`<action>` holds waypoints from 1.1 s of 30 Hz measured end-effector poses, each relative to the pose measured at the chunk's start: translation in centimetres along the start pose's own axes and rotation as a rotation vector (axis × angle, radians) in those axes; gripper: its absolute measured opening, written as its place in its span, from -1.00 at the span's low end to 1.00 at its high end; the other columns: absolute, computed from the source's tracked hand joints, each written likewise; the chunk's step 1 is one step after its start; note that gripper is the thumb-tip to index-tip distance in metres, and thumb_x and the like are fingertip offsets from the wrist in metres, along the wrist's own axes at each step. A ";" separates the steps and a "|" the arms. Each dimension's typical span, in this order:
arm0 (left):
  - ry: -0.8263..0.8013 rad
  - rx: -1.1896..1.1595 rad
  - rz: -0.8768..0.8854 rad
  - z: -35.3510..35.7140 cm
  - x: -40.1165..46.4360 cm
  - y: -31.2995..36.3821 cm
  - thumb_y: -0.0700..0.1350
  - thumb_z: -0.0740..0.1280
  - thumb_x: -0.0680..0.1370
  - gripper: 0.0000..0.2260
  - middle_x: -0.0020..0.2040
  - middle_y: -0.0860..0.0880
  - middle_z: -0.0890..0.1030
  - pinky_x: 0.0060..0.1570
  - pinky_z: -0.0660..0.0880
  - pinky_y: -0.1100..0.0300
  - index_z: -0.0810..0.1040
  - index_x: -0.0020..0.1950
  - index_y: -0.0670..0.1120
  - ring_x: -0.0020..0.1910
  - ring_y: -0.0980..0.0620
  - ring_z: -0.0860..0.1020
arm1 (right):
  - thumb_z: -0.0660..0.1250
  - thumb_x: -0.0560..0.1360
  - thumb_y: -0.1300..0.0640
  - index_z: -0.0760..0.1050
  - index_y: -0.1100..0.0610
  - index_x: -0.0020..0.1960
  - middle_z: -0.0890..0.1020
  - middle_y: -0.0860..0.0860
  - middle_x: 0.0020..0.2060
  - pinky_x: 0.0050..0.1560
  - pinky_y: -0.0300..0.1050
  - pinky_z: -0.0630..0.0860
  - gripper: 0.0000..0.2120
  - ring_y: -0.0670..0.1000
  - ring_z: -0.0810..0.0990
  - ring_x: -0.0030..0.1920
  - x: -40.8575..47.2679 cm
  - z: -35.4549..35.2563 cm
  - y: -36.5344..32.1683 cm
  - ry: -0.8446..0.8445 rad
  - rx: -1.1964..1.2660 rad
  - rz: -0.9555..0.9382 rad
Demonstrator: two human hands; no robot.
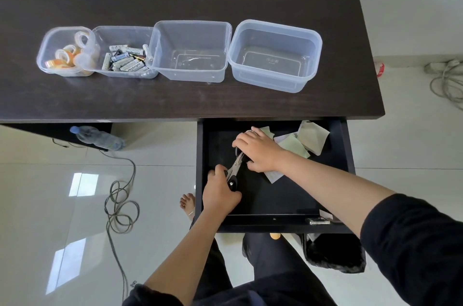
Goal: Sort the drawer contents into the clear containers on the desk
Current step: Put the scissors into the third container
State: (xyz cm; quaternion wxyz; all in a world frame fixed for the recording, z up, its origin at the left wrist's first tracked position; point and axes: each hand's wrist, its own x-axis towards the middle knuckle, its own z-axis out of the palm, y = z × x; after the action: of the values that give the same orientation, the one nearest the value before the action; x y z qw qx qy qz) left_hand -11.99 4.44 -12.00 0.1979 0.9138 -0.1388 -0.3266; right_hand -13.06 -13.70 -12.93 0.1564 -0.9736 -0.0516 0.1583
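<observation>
Left hand (220, 195) fingers curled on metal scissors (236, 164) in black drawer (275, 219); right hand (260, 149) fingers spread over them; upper-left clear tubs hold tape rolls (65, 54), batteries (125, 60)

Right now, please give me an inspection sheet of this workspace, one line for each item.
Surface: dark desk with an open drawer below its front edge.
Job's things: four clear containers in a row; tape container holds tape rolls, battery container holds batteries, third container and fourth container empty. Scissors and paper slips lie in the drawer.
Clutter: small dark object on the drawer front.
Grips: left hand grips the scissors' handles; right hand rests over the blades' end.
Cables: grey cable looped on the floor; white cable at right.
Surroundings: water bottle, black bin, glossy tile floor.
</observation>
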 end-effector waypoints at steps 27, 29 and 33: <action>0.088 0.043 0.486 -16.8 -0.9 6.5 -0.20 0.43 0.33 -0.26 0.17 -0.01 0.25 -0.03 0.53 0.21 0.23 0.47 -0.08 0.04 0.03 0.43 | 0.37 0.46 0.09 0.20 0.14 0.49 0.31 0.04 0.34 -0.14 -0.24 0.39 -0.33 0.05 0.56 0.02 -3.8 -15.0 -2.9 0.418 0.152 0.141; 0.088 0.062 0.527 -19.1 0.3 7.3 -0.20 0.43 0.34 -0.27 0.15 0.00 0.26 -0.08 0.56 0.19 0.23 0.47 -0.07 0.05 0.02 0.42 | 0.38 0.46 0.09 0.21 0.14 0.49 0.33 0.03 0.34 -0.11 -0.25 0.40 -0.34 0.04 0.56 0.04 -2.9 -16.4 -3.0 0.473 0.169 0.155; 0.081 0.131 0.611 -23.7 3.9 8.3 -0.18 0.43 0.34 -0.26 0.25 -0.05 0.35 0.14 0.49 0.17 0.22 0.48 -0.10 0.20 -0.03 0.43 | 0.39 0.44 0.08 0.28 0.14 0.45 0.35 0.01 0.33 -0.13 -0.13 0.52 -0.38 0.06 0.58 0.05 0.2 -19.0 -3.0 0.537 0.168 0.200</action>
State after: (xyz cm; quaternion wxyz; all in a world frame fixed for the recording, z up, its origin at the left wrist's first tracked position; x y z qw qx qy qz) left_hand 5.30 2.00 6.42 0.2329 0.8527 -0.4199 -0.2057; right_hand -6.87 -16.29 5.05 0.2280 -0.9645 0.1013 -0.0868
